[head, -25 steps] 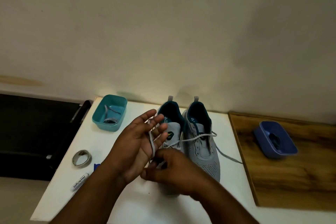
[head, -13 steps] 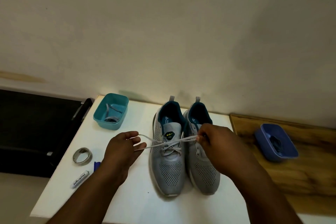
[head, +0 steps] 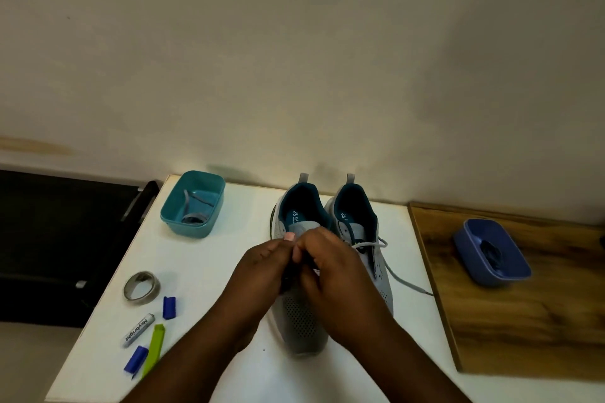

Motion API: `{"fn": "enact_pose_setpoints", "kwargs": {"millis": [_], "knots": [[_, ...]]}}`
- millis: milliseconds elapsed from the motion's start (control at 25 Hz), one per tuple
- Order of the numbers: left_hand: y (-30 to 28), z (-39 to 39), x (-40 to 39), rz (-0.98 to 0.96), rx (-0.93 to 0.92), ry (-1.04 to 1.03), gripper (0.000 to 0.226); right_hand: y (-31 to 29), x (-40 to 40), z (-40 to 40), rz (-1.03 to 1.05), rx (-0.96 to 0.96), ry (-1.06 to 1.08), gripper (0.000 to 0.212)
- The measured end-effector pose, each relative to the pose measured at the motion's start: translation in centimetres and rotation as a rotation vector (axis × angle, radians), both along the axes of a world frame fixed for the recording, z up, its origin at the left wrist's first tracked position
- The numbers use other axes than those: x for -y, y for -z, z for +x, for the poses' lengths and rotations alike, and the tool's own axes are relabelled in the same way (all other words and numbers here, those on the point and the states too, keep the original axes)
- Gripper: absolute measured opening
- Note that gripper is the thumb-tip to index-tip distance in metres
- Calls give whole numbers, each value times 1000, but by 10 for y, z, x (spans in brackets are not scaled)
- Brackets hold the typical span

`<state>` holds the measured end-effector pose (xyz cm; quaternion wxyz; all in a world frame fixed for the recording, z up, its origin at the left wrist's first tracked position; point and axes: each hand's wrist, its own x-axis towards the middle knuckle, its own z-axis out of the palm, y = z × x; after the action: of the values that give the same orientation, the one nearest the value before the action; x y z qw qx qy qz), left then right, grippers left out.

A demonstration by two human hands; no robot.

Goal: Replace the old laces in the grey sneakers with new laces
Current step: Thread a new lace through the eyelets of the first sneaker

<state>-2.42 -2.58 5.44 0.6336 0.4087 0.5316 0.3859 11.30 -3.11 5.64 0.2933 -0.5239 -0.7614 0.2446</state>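
A plain cream wall fills the upper half of the frame; below it a white worktop [head: 209, 258] meets a wooden board [head: 523, 321] at the right. Half a second ago the hands were spread wide, drawing the lace ends taut to either side of the left-hand grey sneaker [head: 299, 307]. Now the left hand [head: 262, 267] and right hand [head: 330, 267] have come together at the centre of the frame over its eyelets, each grip curled and pinching the lace (the lace itself is hidden between the fingers). That suggests the tying of this shoe's new lace is under way.

The right-hand sneaker [head: 363, 229] sits touching its partner, its white lace [head: 397, 275] loose and trailing toward the board, so it probably waits its turn.

A teal tub [head: 193, 204] in the upper left holds grey laces; a blue tub [head: 491, 252] sits at the right.

Readable writing: "Heybright" on the battery [head: 138, 330] at lower left. The insole print begins "CA", the rest hidden.
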Motion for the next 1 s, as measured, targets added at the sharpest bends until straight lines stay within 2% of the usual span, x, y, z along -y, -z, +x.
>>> {"fn": "enact_pose_setpoints", "kwargs": {"millis": [80, 160, 280, 360, 400, 440, 480, 560, 640, 720, 800, 920, 1000], "knots": [[6, -8, -2, -102, 67, 102, 36, 9, 1, -2, 46, 24, 0, 17], [8, -16, -5, -89, 144, 141, 32, 14, 2, -3, 44, -33, 44, 28], [11, -16, -5, 11, 97, 159, 22, 18, 1, -2, -85, -161, 96, 87], [17, -8, -5, 122, -35, 80, 20, 25, -2, 1, -145, -190, 179, 107], [21, -6, -7, 150, -72, -50, 18, 28, -3, 4, -157, -166, 260, 109], [26, -5, -10, 187, -110, -186, 17, 31, -5, 8, -154, -120, 358, 101], [30, -5, -14, 267, -186, -274, 15, 36, -7, 12, -146, -74, 448, 83], [38, -3, -20, 471, -422, -280, 12, 47, -12, 21, -153, -47, 563, 40], [49, 2, -24, 580, -616, -244, 15, 54, -15, 23, -193, -105, 589, 20], [59, 10, -30, 600, -790, -245, 20, 58, -20, 20, -172, -115, 577, 15], [64, 16, -34, 550, -868, -243, 21, 62, -23, 18, -154, -169, 577, 10], [68, 21, -36, 532, -870, -220, 10, 70, -29, 23, -312, -415, 557, 14], [69, 25, -33, 581, -960, -189, 6, 72, -29, 26, -436, -585, 521, 16]]}}
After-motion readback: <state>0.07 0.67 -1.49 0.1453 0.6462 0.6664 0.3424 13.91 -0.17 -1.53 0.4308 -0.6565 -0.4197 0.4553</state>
